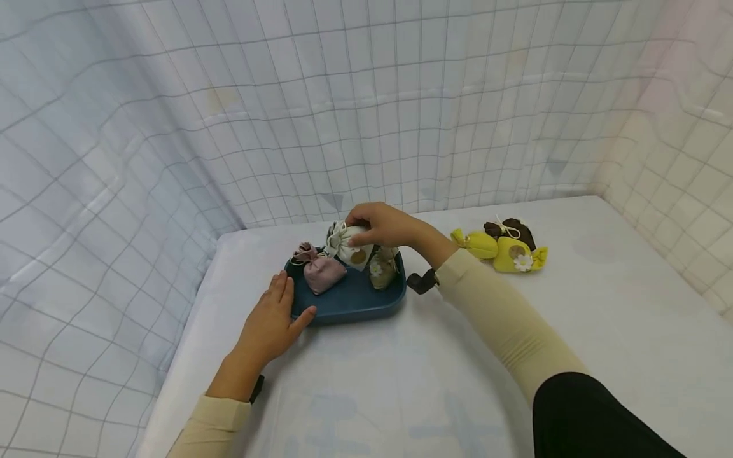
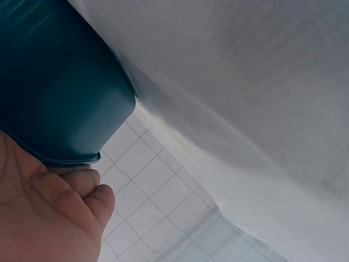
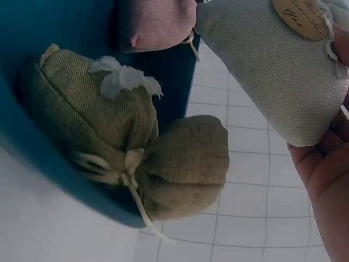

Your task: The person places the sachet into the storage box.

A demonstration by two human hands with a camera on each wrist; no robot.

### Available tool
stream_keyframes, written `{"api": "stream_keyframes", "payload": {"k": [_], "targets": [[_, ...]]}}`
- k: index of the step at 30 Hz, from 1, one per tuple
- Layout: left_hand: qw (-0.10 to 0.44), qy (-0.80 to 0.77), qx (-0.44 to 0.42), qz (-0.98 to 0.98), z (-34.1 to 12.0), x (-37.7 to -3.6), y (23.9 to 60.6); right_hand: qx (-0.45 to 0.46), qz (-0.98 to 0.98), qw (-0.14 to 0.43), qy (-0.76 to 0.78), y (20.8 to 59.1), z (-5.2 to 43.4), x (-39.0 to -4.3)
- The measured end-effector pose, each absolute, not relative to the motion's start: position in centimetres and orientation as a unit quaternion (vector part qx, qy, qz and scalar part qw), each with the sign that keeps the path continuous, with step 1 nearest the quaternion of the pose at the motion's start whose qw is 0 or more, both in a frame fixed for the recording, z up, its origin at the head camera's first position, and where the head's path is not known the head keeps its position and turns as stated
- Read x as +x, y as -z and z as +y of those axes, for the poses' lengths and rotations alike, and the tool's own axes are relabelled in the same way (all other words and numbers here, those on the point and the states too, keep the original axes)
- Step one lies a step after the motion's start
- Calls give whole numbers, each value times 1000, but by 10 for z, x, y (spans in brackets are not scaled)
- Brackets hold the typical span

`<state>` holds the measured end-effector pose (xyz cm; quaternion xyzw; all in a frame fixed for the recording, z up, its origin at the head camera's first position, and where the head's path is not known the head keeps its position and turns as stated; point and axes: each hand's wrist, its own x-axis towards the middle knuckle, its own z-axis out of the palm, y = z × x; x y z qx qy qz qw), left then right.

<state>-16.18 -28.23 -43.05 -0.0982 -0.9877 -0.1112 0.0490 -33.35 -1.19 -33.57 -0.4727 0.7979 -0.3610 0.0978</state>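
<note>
A dark blue tray (image 1: 349, 300) sits on the white table. In it lie a pink pouch (image 1: 323, 272) and an olive pouch with a white flower (image 1: 382, 267). My right hand (image 1: 382, 226) grips a pale grey pouch (image 1: 350, 245) with a round tan tag, held just above the tray's far side. In the right wrist view the grey pouch (image 3: 289, 71) hangs above the olive pouch (image 3: 125, 142) and the pink pouch (image 3: 155, 24). My left hand (image 1: 273, 321) lies flat on the table, fingers straight against the tray's near left corner (image 2: 60, 98).
A yellow pouch with a white flower (image 1: 506, 252) and a dark brown pouch (image 1: 513, 230) lie on the table to the right of the tray. Checked white cloth walls stand behind and on both sides. The table's left edge runs close by my left forearm.
</note>
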Motion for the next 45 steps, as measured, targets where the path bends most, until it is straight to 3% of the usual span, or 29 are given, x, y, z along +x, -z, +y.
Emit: {"api": "stream_keyframes", "payload": {"k": [19,29,45], "targets": [[42,109,-99,-988,-281,-162,429,-436,786,161,409,373,-49,-343],[43,111,-97,-988,-280,-162,432,-440,819,198,310,378,-49,-342],[40,109,-92,-989,-283,-161,432,-428,861,159,222,361,-30,-343]]}}
